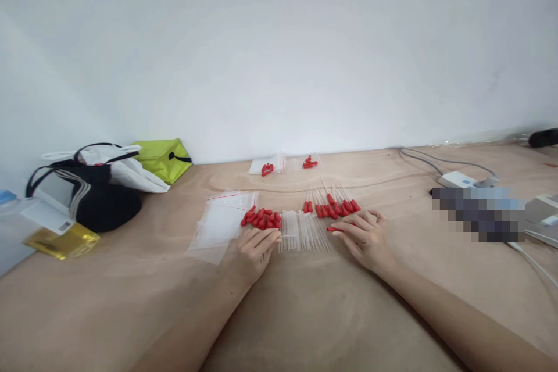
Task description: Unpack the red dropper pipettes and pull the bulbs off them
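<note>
My left hand (257,249) pinches a thin clear dropper tube (288,236), which points right over a row of similar loose tubes (303,231). Between the fingertips of my right hand (364,236) is a red rubber bulb (332,229), its end facing left toward the tube. Bulb and tube are apart. A pile of loose red bulbs (263,219) lies just beyond my left hand. Behind my right hand, droppers with red bulbs fitted (335,207) lie fanned out, tips away from me.
Clear zip bags (222,215) lie left of the bulbs. Two small groups of red bulbs (267,170) lie on bags near the wall. A black cap (102,203), a lime-green bag (163,157) and a yellow packet (65,241) sit left. A power strip (457,180) with cables sits right.
</note>
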{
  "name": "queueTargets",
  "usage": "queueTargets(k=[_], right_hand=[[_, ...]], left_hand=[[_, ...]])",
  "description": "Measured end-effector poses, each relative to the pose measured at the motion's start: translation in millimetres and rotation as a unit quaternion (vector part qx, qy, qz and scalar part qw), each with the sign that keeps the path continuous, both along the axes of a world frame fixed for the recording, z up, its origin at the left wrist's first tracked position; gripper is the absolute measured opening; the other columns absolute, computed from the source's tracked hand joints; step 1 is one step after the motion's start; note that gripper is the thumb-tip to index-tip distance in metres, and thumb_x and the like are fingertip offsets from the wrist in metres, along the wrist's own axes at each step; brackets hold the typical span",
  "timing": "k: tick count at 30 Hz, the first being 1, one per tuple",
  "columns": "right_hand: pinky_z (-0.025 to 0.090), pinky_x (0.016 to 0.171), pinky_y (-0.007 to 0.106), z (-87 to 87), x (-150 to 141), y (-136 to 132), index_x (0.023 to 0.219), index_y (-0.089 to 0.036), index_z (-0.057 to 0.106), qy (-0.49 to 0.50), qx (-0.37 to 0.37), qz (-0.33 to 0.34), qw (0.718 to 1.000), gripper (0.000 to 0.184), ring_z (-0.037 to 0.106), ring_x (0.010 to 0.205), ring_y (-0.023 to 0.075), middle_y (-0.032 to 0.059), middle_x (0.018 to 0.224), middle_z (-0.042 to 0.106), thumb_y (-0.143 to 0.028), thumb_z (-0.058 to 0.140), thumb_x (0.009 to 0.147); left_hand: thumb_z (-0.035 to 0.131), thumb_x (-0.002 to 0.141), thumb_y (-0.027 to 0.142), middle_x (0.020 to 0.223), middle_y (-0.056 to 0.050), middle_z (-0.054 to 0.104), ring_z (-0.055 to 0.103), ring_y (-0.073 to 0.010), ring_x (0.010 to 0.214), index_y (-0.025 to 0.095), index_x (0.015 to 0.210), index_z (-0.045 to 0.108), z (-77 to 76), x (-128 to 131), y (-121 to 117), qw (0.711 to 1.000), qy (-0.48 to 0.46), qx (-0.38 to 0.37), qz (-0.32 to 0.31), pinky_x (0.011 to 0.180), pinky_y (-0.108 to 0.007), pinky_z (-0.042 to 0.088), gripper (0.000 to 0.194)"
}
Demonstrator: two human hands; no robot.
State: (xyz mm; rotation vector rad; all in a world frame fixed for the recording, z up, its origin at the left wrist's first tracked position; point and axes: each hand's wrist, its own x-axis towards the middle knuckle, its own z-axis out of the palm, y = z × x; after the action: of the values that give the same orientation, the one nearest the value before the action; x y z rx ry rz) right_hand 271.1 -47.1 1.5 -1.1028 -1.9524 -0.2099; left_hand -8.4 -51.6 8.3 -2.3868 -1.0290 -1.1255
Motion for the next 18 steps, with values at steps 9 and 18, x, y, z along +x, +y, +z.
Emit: queueTargets(k=[9, 18], right_hand=[[0.025, 0.078, 0.036, -0.5, 32.4, 13.7, 0.091, -0.024, 0.063, 0.057, -0.084, -0.164, 0.981, 0.026, 0.054, 0.082, 0.0196, 0.0041, 0.084, 0.066, -0.037, 0.043, 0.081], [0.027, 0.078, 0.038, 9.7, 52.8, 17.6, 0.071, -0.026, 0.064, 0.075, -0.236, -0.179, 0.952, 0.032, 0.054, 0.071, 0.0201, 0.0001, 0.071, 0.066, -0.054, 0.048, 0.070]], left_hand=[[0.038, 0.086, 0.012, 0.088, -0.007, 0.054, 0.057, -0.0153, 0.082, 0.017, 0.112, 0.053, -8.9, -0.7, 14.3, 0.996, -0.060, 0.016, 0.069, 0.072, -0.028, 0.051, 0.030], [0.049, 0.082, 0.013, 0.077, -0.003, 0.063, 0.059, -0.0136, 0.071, 0.019, 0.094, 0.059, -4.6, 26.9, 21.3, 0.995, -0.061, 0.065, 0.046, 0.069, -0.028, 0.051, 0.017]])
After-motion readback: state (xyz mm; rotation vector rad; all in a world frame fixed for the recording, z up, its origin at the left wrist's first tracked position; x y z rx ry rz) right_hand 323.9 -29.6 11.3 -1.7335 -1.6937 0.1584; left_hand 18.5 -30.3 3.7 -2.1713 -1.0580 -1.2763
